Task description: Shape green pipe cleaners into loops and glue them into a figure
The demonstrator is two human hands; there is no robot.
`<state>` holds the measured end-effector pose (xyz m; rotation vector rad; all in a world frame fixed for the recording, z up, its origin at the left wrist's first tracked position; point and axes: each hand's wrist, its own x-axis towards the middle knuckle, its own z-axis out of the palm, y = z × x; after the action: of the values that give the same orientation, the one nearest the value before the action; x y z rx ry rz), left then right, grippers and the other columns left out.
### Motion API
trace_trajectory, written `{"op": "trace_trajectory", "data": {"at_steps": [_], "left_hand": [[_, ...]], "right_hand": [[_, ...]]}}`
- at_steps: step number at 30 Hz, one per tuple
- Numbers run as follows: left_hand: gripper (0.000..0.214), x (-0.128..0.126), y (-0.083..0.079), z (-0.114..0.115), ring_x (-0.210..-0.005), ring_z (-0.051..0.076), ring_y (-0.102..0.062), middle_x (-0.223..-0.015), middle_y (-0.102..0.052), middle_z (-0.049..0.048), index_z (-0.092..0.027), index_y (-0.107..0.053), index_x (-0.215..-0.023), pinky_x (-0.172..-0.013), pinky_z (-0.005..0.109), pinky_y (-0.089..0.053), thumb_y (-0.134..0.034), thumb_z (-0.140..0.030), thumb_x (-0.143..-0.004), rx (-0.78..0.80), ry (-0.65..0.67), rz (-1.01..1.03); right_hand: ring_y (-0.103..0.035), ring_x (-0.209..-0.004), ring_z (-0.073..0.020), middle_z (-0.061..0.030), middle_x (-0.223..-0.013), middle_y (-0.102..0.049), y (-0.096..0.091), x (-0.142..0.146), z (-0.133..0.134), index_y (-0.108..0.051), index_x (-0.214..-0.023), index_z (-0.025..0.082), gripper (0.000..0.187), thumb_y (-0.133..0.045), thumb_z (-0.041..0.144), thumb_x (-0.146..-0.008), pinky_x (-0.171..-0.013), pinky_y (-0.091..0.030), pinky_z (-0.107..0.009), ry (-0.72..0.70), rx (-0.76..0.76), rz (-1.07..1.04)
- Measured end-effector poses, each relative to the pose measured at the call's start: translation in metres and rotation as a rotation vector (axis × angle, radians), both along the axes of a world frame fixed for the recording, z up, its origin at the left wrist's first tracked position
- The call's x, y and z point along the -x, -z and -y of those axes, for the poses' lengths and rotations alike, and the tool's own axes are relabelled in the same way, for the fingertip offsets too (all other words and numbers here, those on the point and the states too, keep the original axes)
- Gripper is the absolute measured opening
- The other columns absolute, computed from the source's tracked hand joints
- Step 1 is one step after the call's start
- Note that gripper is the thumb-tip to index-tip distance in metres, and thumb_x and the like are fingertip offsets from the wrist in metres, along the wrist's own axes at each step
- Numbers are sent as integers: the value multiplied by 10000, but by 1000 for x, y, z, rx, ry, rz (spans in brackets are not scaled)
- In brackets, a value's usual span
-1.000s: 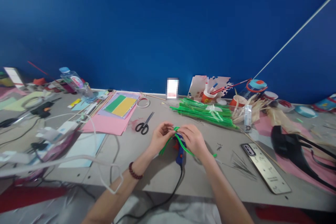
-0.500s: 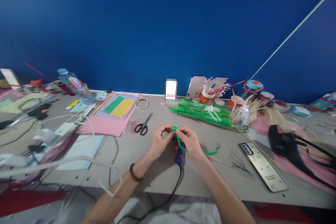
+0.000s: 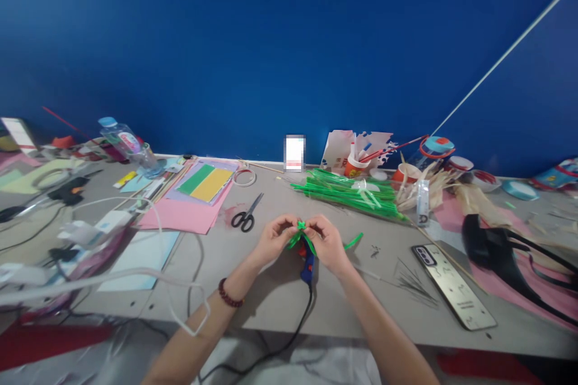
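Both hands pinch a bright green pipe cleaner [image 3: 301, 225] that is bent into a small shape at the middle of the table. My left hand [image 3: 276, 239] is closed on its left side, thumb against fingers. Closed on the right side is my right hand [image 3: 326, 243], and a loose green end sticks out beyond its wrist. Just below the fingers lies a blue glue gun [image 3: 307, 267] with a black cord running toward me; its front is partly hidden by the hands. Black-handled scissors [image 3: 246, 215] rest left of my hands.
Behind my hands lies a bundle of green pipe cleaners [image 3: 347, 192] in clear wrap. A phone [image 3: 454, 287] and thin dark wires [image 3: 418, 286] are at the right. Pink paper [image 3: 176, 216], a tape roll [image 3: 244, 177] and a white cable [image 3: 162, 240] are at the left.
The loose end of the pipe cleaner has swung from pointing low right to pointing up right. The green shape between my fingers has turned, and more green now shows beneath my left fingers.
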<state>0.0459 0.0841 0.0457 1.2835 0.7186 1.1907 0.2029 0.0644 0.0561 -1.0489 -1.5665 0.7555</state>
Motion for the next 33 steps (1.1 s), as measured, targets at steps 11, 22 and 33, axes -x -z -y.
{"op": "trace_trajectory", "data": {"at_steps": [11, 22, 33], "left_hand": [[130, 4, -6, 1, -834, 170, -593, -848, -648, 62, -162, -625, -809, -774, 286, -463, -611, -289, -790, -154, -52, -175], [136, 4, -9, 3, -853, 162, -582, -890, -629, 65, -170, -596, -894, -779, 277, -455, -495, -257, -863, -420, -166, -388], [255, 3, -12, 5, -732, 156, -566, -753, -629, 49, -152, -627, -836, -698, 265, -440, -481, -360, -864, -316, 7, -448]], "right_hand": [[-579, -801, -165, -41, -851, -611, 2, -7, -4, -666, -810, 209, 124, -618, 319, -780, -693, -470, -270, -51, 111, -160], [-529, -669, -136, -20, -766, -569, -3, -7, -5, -655, -692, 200, 173, -681, 370, -709, -591, -432, -257, -133, 243, -266], [-463, -571, -111, -4, -642, -539, -1, -14, 0, -649, -733, 171, 231, -683, 400, -726, -537, -380, -227, -387, 594, -619]]}}
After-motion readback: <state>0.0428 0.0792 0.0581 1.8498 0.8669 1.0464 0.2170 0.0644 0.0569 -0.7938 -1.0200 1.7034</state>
